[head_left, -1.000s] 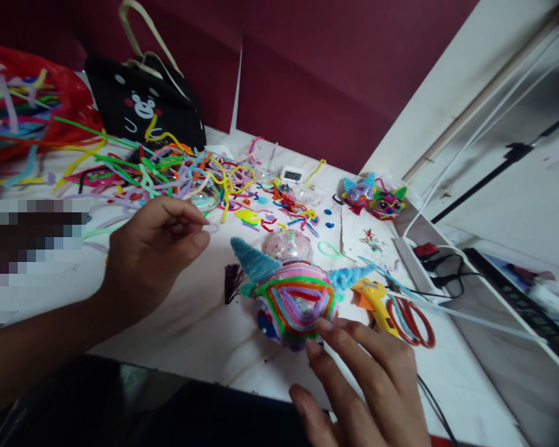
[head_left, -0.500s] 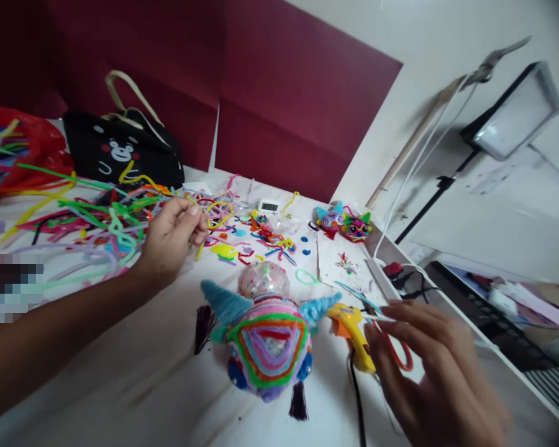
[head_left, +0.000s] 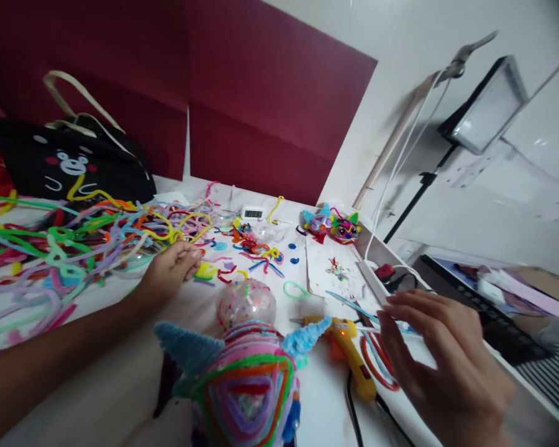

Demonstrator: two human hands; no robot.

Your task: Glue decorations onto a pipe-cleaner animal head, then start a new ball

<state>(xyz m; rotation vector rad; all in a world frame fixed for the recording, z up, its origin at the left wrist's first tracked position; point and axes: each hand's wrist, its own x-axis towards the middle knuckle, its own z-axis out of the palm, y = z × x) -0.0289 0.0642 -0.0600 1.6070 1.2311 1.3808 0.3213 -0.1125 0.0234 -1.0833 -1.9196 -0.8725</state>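
Sitting left of half-open right hand (head_left: 442,360): horned pipe-cleaner head (head_left: 242,385). Left hand (head_left: 174,267) curled nearly closed; both grips unclear. Right fingers have moved off head, now beside hot-glue gun (head_left: 354,357).

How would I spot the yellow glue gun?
On the white table, find the rainbow-striped craft head with fuzzy blue horns. Beside the right-hand horn lies the yellow, pistol-shaped glue gun; its glowing orange light sets it apart from neighbouring red loops.
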